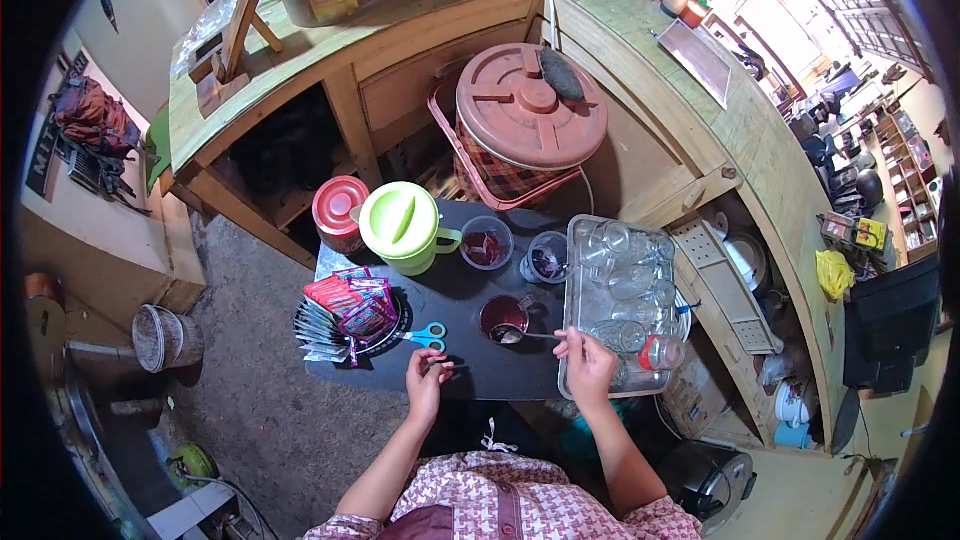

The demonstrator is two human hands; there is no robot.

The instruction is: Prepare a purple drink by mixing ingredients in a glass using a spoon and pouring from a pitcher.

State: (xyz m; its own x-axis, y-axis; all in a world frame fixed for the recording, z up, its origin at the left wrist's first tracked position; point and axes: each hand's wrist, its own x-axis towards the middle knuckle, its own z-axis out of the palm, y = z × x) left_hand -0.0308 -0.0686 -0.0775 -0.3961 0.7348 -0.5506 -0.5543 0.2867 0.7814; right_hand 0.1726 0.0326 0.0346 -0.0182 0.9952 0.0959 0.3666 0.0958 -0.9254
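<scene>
My right hand [589, 366] pinches the handle of a metal spoon [538, 335]. The spoon's bowl rests inside a clear glass mug [495, 305] that shows a dark red content. Over the front edge of the dark tabletop [450, 307], my left hand [426, 382] hovers with loosely bent fingers and nothing in them. Just beyond it lie scissors with blue handles [429, 337], their blades toward a black basket [403, 313] of colourful sachets [360, 304]. Behind the mug stand two plastic tubs, one [487, 243] with red packets, the other [545, 258] with dark content.
A clear tray [571, 300] of several upturned glasses and jars borders my right hand. At the back are a lime-green lidded pitcher [401, 229], a red-lidded jar [341, 214] and a large lidded cooler bucket [525, 109]. A wooden counter [637, 30] curves around them.
</scene>
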